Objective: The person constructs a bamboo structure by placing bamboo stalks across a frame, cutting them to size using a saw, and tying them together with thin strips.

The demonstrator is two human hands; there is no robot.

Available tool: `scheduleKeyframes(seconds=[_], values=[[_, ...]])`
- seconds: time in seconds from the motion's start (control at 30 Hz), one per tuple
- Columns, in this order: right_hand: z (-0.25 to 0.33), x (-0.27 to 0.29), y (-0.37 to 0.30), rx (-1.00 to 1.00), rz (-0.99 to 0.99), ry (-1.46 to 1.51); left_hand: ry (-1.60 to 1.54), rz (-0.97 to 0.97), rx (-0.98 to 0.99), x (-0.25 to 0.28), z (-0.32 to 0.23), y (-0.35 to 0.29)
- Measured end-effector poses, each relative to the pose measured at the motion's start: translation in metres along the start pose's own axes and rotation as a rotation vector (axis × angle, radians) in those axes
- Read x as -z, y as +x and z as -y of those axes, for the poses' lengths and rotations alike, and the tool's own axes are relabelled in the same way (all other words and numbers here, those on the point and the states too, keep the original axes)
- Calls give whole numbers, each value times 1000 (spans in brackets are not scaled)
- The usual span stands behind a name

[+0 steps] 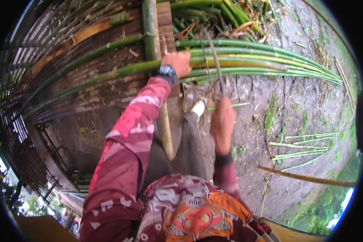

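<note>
My left hand (pixel 176 64), with a dark watch at the wrist, is closed round a green bamboo pole (pixel 129 70). The pole runs across the wooden boards on the left and over the other cut poles on the right. My right hand (pixel 222 123) is closed on a machete, its handle hidden in the fist. The long, slightly curved machete blade (pixel 216 60) points away from me, its far end crossing over the bamboo to the right of my left hand. An upright-lying thick bamboo post (pixel 150 30) passes under the held pole.
A bundle of long green bamboo poles (pixel 302 60) reaches to the right over muddy ground. Leafy bamboo stalks (pixel 230 14) lie piled at the far side. Several short cut sticks (pixel 306 147) lie on the right. My shoe (pixel 198 108) stands below the poles. Slatted bamboo fencing (pixel 18 76) curves along the left.
</note>
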State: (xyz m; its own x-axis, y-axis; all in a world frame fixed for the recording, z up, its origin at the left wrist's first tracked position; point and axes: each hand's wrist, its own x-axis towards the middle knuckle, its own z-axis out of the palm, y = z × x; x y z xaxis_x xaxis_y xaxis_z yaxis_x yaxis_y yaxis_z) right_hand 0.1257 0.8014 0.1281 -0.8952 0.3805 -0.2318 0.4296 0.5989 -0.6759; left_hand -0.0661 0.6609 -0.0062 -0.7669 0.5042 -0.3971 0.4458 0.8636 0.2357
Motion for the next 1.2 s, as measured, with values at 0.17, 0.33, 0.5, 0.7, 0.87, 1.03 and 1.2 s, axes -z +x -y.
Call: scheduleKeyframes(seconds=[0.17,0.33,0.5,0.7,0.87,1.03,1.2], values=[[-19,-5,7,260,-89,-164,-18,-11,-45,-1,-7,-1],[-27,-16,14,142,-5,-75,-10,14,-41,-6,-11,-18],[-15,-26,24,69,-22,-13,27,44,-26,0,-5,-6],[-34,-47,32,32,-64,31,7,92,-54,-20,-17,-25],[8,-15,76,-192,106,103,-89,-65,-79,-26,-16,-29],[-28,-3,-19,167,-20,-205,-47,35,-69,-24,-16,-28],[-7,25,-57,-68,108,-68,-41,35,-43,-21,-5,-32]])
